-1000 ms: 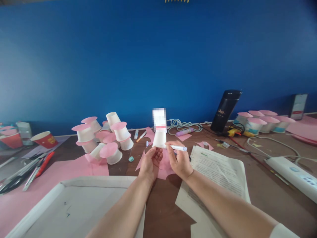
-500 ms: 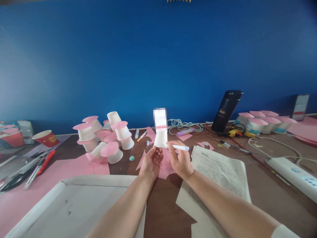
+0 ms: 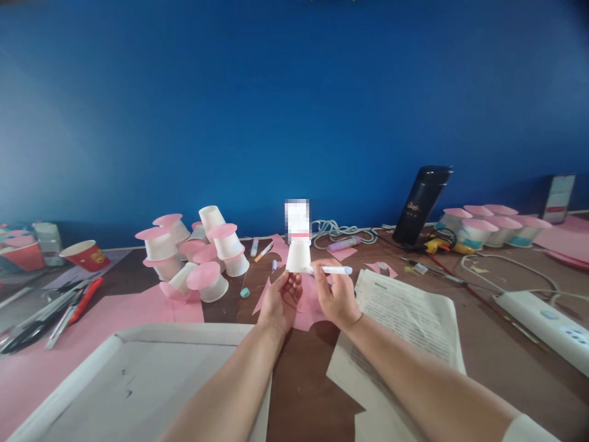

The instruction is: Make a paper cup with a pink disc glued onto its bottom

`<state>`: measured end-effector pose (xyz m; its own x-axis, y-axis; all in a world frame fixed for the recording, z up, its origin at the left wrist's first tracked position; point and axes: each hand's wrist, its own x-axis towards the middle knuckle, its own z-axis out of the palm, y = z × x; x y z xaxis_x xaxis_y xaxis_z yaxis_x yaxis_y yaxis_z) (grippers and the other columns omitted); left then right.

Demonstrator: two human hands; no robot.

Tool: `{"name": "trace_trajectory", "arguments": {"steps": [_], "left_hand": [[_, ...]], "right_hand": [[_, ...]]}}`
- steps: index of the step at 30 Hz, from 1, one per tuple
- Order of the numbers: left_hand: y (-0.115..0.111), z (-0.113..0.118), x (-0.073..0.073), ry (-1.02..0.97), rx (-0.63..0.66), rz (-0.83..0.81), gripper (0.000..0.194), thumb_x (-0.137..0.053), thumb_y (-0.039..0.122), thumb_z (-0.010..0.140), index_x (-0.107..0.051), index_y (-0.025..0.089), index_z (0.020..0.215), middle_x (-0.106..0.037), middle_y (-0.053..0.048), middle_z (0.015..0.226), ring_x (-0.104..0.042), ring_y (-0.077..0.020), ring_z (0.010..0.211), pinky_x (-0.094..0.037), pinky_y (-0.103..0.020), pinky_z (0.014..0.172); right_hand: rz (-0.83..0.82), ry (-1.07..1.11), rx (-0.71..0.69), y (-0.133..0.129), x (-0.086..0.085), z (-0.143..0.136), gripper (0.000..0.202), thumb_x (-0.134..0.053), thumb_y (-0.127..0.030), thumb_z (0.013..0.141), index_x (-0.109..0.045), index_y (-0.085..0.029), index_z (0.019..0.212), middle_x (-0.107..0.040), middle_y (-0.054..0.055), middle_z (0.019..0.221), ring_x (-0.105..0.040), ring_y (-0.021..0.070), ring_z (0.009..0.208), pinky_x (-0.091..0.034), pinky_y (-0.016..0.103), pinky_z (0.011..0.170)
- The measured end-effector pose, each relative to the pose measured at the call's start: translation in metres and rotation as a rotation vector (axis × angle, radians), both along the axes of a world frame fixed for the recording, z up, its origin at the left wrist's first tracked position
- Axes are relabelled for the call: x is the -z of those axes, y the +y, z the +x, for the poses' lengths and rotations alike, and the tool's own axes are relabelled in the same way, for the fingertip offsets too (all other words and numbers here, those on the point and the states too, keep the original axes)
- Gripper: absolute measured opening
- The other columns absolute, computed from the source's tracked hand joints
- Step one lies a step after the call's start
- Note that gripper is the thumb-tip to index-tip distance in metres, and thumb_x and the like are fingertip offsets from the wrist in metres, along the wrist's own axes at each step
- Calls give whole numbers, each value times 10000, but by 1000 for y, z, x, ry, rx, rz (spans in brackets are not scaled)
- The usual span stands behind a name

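Your left hand [image 3: 280, 301] is pinching the white paper cup [image 3: 299, 256] at its lower rim, while your right hand [image 3: 338, 298] is pinching a pale marker [image 3: 338, 270] close beside that rim

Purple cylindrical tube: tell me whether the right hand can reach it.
Probably yes: the purple tube lies just beyond the right hand, nothing visible between, though that hand's grip holds a slim white pen.

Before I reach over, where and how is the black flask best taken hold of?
Probably around the middle of the flask, from the front left: its body is tall and round, it appears to lean right, and a yellow item lies by its foot on that side.
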<state>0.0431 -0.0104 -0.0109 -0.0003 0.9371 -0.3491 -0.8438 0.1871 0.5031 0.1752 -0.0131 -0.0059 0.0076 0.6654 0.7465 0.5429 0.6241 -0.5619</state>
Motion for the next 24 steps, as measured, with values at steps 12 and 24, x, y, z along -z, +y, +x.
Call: {"name": "trace_trajectory", "arguments": {"steps": [12, 24], "left_hand": [[-6, 2, -9, -64, 46, 58, 123, -535, 121, 863, -614, 97, 772, -630, -45, 674, -637, -95, 597, -540, -184, 543], [-7, 6, -6, -17, 126, 45, 68, -591, 142, 838, -629, 95, 807, -624, -39, 661, -620, -87, 585, -538, -176, 562]], "right_hand": [[-356, 594, 2, 16, 7, 1, 374, -559, -497, 842, -544, -233, 1106, -666, 55, 973, -645, 206, 871, -521, 362, 783], [-607, 729, -232, 21, 18, -2, 511, -646, -537, 755, -575, -166, 1099, -673, 90, 1006, -656, 219, 888, -544, 324, 718]]}}
